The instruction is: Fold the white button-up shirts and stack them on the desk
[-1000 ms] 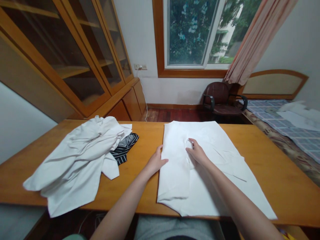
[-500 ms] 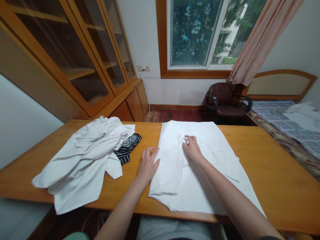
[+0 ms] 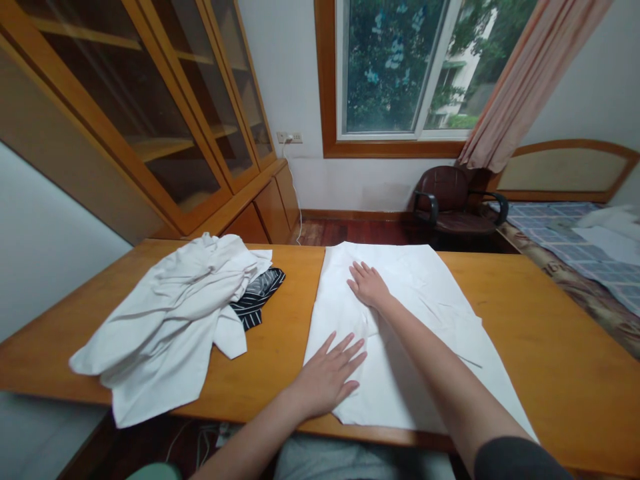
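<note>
The white shirt (image 3: 425, 313) lies spread on the table (image 3: 550, 320); our left hand (image 3: 327, 380) rests on it, fingers splayed, by the table's near edge. Our right hand (image 3: 369, 285) lies open on it nearer the far edge.

Glass-fronted wooden cabinet (image 3: 150, 133) at left, window (image 3: 395, 67) with pink curtain (image 3: 525, 73), brown armchair (image 3: 447, 193), dark wooden floor (image 3: 360, 230)

A: What's looking white here?
B: The spread cloth (image 3: 425, 280) at centre and the heap (image 3: 165, 320) at left; between them a striped cloth (image 3: 257, 297) is showing black-and-white on the honey-brown bench (image 3: 280, 333).
</note>
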Tool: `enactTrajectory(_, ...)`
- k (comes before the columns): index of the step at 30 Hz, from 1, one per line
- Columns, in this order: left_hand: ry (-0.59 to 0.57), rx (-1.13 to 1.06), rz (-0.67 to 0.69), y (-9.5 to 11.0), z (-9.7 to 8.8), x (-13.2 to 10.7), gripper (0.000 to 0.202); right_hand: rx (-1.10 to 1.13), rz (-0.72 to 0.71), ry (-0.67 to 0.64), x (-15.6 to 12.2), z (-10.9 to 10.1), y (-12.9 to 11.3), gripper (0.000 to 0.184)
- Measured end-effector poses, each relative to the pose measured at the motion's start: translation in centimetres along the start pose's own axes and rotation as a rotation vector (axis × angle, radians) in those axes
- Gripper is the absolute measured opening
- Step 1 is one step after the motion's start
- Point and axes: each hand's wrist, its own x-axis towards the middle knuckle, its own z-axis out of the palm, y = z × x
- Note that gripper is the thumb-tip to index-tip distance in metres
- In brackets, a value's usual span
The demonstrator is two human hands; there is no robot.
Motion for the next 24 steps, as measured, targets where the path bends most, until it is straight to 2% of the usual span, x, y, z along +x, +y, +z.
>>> enactTrajectory(4,0.003,0.008,-0.001,0.0,0.0,-0.2,0.057,-0.020,0.060,-0.027,1.2,-0.2,0.2,0.060)
enactTrajectory(6,0.004,0.005,-0.003,0.0,0.0,-0.2,0.057,-0.023,0.069,0.006,1.7,-0.4,-0.1,0.060)
enactTrajectory(9,-0.002,-0.001,-0.010,0.0,0.2,-0.2,0.057,-0.014,-0.050,0.146,2.3,-0.6,-1.4,0.058)
enactTrajectory(11,-0.004,-0.002,-0.010,0.0,0.3,-0.2,0.058,0.014,-0.180,0.172,2.7,-0.5,-2.5,0.057)
enactTrajectory(14,-0.006,0.000,-0.011,0.1,0.4,-0.2,0.058,0.052,-0.248,0.054,3.4,-0.1,-3.8,0.058)
enactTrajectory(18,-0.012,-0.005,-0.011,0.3,0.0,-0.1,0.059,0.047,-0.189,-0.078,4.8,0.3,-4.2,0.060)
enactTrajectory(24,-0.027,-0.050,0.010,0.4,0.0,-0.4,0.069,0.025,-0.100,-0.131,7.4,0.7,-3.8,0.065)
